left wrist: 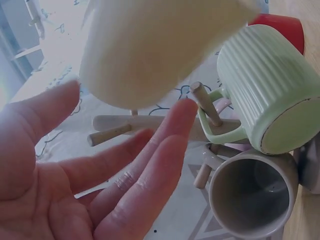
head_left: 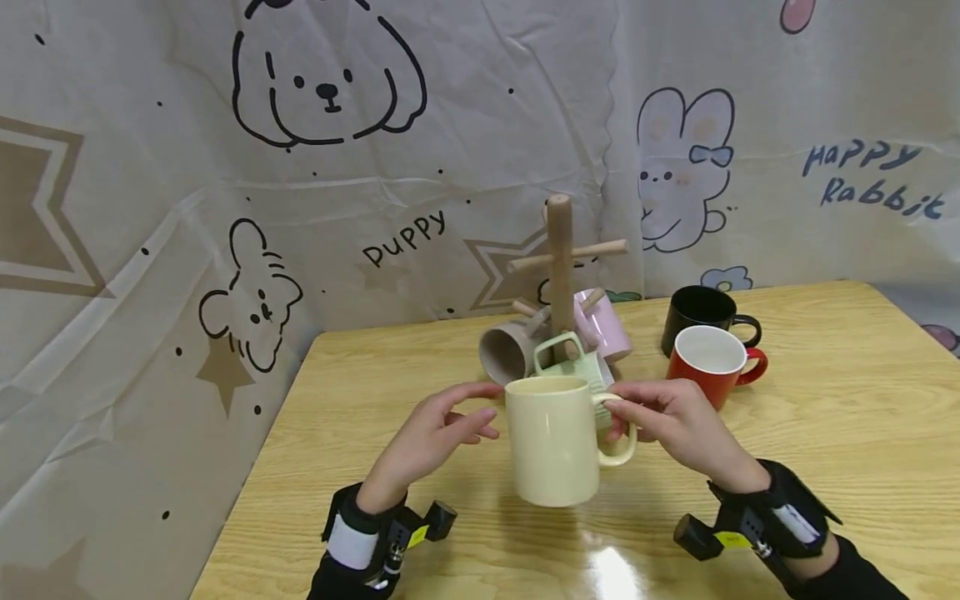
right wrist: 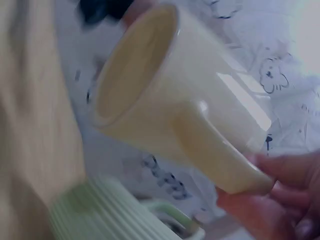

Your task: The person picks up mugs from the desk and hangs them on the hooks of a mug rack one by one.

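Note:
A pale yellow mug [head_left: 551, 450] is held upright above the wooden table, in front of the mug tree [head_left: 560, 267]. My right hand [head_left: 686, 421] pinches its handle between thumb and fingers, as the right wrist view shows up close at the handle [right wrist: 220, 155]. Beside the mug's left rim, my left hand [head_left: 431, 433] has its fingers spread and relaxed; in the left wrist view its palm faces the mug with nothing gripped. Behind the yellow mug, a ribbed light green mug [left wrist: 267, 85] hangs by its handle on a peg of the tree.
A grey mug [head_left: 506, 354] and a pink mug [head_left: 609, 329] are on the tree's lower pegs. To the right, a black mug [head_left: 690, 321] and a red mug [head_left: 701, 379] stand on the table [head_left: 832, 417]. A patterned cloth [head_left: 465, 100] hangs behind.

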`<state>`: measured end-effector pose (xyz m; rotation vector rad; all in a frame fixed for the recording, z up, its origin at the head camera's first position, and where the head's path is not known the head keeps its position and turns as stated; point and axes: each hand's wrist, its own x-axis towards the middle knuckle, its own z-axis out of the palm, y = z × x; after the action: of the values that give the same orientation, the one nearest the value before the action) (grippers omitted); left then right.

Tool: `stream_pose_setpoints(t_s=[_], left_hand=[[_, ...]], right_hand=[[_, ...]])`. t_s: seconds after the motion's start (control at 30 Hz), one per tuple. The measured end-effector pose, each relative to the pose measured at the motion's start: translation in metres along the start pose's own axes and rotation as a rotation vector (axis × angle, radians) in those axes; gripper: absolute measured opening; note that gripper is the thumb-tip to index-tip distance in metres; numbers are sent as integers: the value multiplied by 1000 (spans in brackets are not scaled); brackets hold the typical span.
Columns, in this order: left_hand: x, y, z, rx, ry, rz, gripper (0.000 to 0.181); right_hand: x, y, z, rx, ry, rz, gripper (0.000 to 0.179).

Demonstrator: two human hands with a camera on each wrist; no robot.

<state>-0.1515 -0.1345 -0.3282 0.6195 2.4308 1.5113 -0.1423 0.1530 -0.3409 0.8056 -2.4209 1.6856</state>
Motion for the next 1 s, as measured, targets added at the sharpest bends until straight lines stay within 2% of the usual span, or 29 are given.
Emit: stream_pose_setpoints(t_s=[0.1, 0.13, 0.2, 0.3, 0.43, 0.53, 0.6, 0.8, 1.0], left_hand=[[2, 0, 0, -6, 5, -11, 46], [2, 0, 1, -16, 7, -15, 47], [2, 0, 2, -43, 14, -28, 52], [3, -1, 8, -121, 8, -45, 65], [7, -5, 23, -230, -52, -31, 88], [10, -6, 35, -271, -67, -21, 91], [12, -6, 43, -283, -39, -25, 88], [14, -6, 55, -279, 92, -61, 86], [17, -8, 59, -343, 105, -52, 75]], right_hand=[[1, -1, 0, 94, -67, 193, 29], [2, -1, 0, 119, -80, 236, 32], [3, 0, 1, 133, -85, 260, 33], [2, 2, 4, 121, -62, 240, 33], [0, 4, 10, 89, -16, 145, 28], [0, 5, 14, 68, 11, 83, 25], [-1, 5, 17, 60, 27, 72, 24], [0, 5, 25, 41, 54, 131, 28], [0, 3, 27, 34, 78, 201, 31]])
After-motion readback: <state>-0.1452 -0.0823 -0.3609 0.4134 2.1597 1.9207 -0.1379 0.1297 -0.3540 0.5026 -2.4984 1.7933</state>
